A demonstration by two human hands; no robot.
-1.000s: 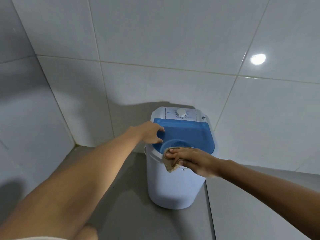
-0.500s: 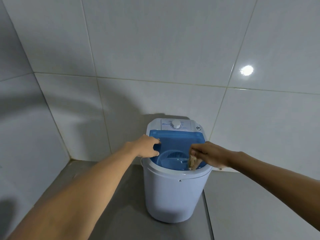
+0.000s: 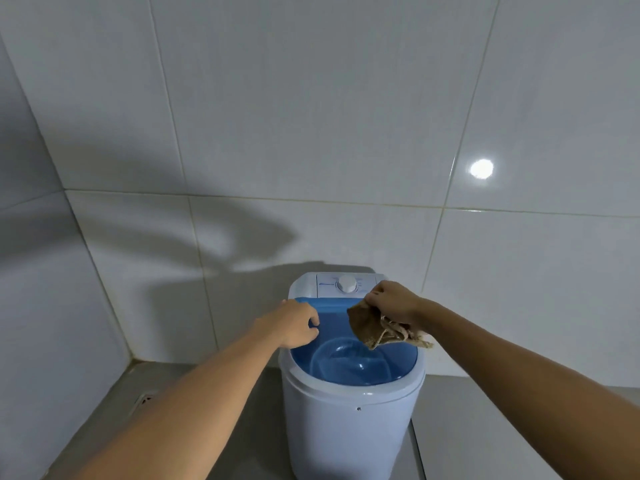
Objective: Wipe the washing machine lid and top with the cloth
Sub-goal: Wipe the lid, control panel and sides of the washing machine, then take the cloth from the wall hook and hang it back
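Observation:
A small white washing machine [image 3: 349, 434] stands on the grey floor against the tiled wall. Its translucent blue lid [image 3: 349, 362] is down, and a white control panel with a round dial [image 3: 346, 283] sits behind it. My left hand [image 3: 294, 322] rests on the lid's left edge, fingers curled over the rim. My right hand [image 3: 391, 304] is raised above the lid's right rear and pinches a crumpled brown cloth [image 3: 377, 329], which hangs down from the fingers clear of the lid.
White tiled walls [image 3: 311, 133] close in behind and to the left, meeting in a corner. A floor drain [image 3: 145, 399] sits at the left by the wall. A grout seam [image 3: 417, 448] runs along the grey floor right of the machine.
My right hand has left the lid's front rim, gone along the right side and lifted toward the back with the cloth dangling. My left hand stays on the left edge. The camera has tilted up.

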